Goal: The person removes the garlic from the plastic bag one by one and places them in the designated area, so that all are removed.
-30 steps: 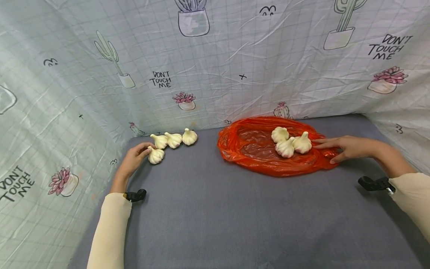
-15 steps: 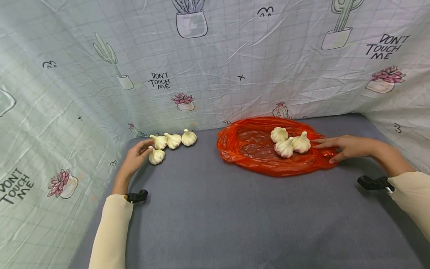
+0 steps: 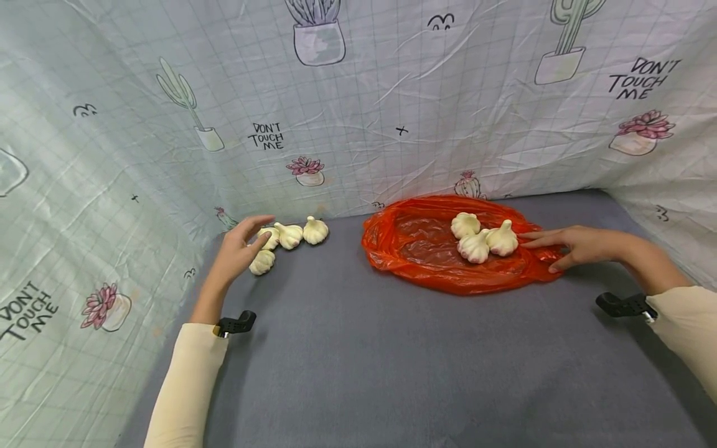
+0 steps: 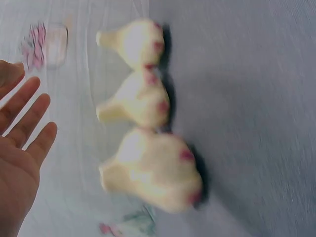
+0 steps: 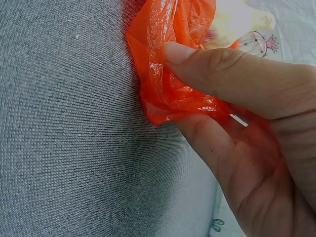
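Several white garlic bulbs lie at the back left of the grey cloth surface: one nearer bulb (image 3: 262,262) and a row of three (image 3: 290,235). My left hand (image 3: 253,233) hovers over them with straight, spread fingers and holds nothing; in the left wrist view the palm (image 4: 19,148) is apart from the three bulbs (image 4: 148,168). An orange plastic bag (image 3: 414,249) lies flat at the back right with three bulbs (image 3: 474,246) on it. My right hand (image 3: 540,252) pinches the bag's right edge (image 5: 168,94) between thumb and finger.
A printed cactus cloth (image 3: 358,112) walls in the left, back and right sides. The grey surface (image 3: 392,361) stretches from the bulbs and bag toward me. Black wrist camera mounts (image 3: 622,305) sit at both cuffs.
My left hand has lifted from the nearer bulb, moved slightly right and back, and opened its fingers over the row. The right hand and bag have not moved.
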Motion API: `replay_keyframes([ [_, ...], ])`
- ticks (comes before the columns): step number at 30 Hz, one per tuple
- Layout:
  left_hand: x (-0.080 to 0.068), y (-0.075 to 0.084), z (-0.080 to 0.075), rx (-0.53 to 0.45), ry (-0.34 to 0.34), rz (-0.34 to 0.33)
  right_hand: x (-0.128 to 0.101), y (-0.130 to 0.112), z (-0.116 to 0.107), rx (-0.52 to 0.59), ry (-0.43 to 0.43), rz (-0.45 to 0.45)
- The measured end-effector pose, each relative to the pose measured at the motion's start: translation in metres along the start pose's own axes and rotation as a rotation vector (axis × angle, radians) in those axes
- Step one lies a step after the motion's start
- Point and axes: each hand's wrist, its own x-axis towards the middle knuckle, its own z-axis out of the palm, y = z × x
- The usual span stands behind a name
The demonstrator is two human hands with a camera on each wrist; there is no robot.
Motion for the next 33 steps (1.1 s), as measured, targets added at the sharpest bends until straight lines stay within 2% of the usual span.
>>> replay_keyframes([
  [10, 0.009, 0.039, 0.023, 0.020, -0.081, 0.182, 0.000, -0.004, 0.001, 0.015, 0.021, -0.070],
  [17, 0.009, 0.053, 0.039, -0.047, -0.097, 0.243, -0.003, -0.003, 0.004, -0.063, 0.117, -0.139],
  [23, 0.013, 0.067, 0.060, -0.108, -0.133, 0.285, -0.002, -0.005, 0.003, -0.051, 0.207, -0.204],
  [27, 0.018, 0.080, 0.076, -0.112, -0.180, 0.301, -0.001, -0.011, -0.001, -0.049, 0.220, -0.142],
  [33, 0.028, 0.103, 0.102, -0.163, -0.237, 0.378, -0.003, -0.022, -0.009, 0.039, 0.159, 0.086],
])
